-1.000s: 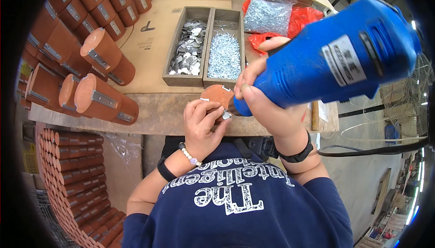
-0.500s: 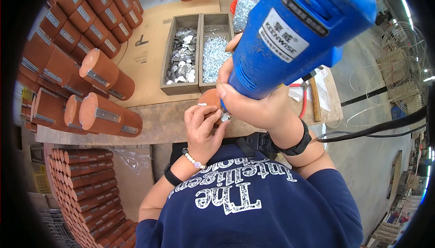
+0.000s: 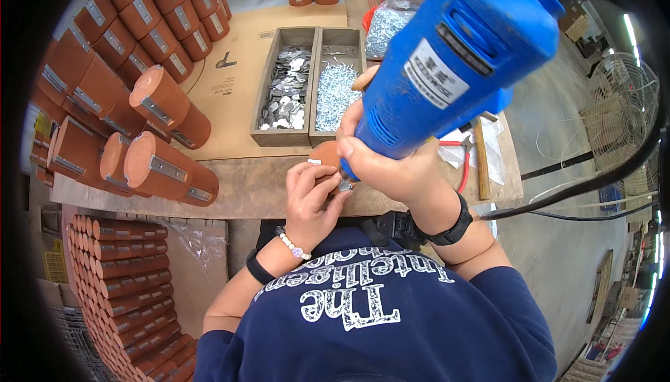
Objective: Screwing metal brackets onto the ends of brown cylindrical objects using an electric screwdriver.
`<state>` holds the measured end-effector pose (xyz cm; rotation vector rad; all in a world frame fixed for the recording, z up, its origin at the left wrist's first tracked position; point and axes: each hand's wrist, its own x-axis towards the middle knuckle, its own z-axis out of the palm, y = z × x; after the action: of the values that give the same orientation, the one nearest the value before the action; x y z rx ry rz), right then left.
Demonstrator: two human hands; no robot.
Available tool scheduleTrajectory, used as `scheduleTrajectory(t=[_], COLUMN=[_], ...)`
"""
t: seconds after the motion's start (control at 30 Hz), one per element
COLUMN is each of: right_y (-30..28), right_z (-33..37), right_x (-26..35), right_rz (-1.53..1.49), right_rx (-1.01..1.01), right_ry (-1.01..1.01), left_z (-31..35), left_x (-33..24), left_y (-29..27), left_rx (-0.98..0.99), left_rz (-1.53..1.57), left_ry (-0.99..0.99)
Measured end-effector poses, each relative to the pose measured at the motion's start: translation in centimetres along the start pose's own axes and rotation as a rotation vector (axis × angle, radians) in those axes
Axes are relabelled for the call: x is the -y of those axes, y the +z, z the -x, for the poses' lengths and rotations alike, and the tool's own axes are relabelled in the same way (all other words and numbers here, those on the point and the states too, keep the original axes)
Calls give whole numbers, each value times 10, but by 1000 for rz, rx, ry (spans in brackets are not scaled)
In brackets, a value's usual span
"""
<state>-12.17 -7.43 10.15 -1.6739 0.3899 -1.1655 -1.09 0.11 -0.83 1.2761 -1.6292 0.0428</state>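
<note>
My right hand (image 3: 391, 169) is wrapped round a big blue electric screwdriver (image 3: 447, 68), its body leaning up to the right and its nose pointing down to the left. The nose meets the work right at the fingertips of my left hand (image 3: 313, 193). Those fingers are closed on a reddish-brown cylinder (image 3: 325, 152), of which only the top part shows. A small silver metal piece (image 3: 345, 185) peeks out by my left thumb and forefinger. The contact point itself is mostly covered by my fingers and the tool.
Beyond my hands, a two-part wooden box holds flat metal pieces (image 3: 286, 96) and screws (image 3: 336, 96). Finished-looking cylinders (image 3: 157, 162) with metal strips are stacked at left, more (image 3: 132, 284) below the table. Red-handled pliers (image 3: 466, 162) and a hammer (image 3: 481, 159) lie right; a black cable (image 3: 579, 186) trails there.
The whole view has shifted slightly. The screwdriver's upper end sits a little farther left, and its nose stays at the work. Both hands keep their hold.
</note>
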Motion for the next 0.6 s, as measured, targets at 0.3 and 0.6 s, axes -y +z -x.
scheduleTrajectory(t=[0.3, 0.6], right_y=[-1, -4], right_z=[4, 7], right_x=[-5, -4], right_rz=[-75, 99], right_rx=[-25, 52], right_ry=[-69, -117], left_z=[0, 0], left_x=[2, 3], left_y=[1, 1], left_rx=[2, 3], left_rz=[10, 15], left_ry=[11, 9])
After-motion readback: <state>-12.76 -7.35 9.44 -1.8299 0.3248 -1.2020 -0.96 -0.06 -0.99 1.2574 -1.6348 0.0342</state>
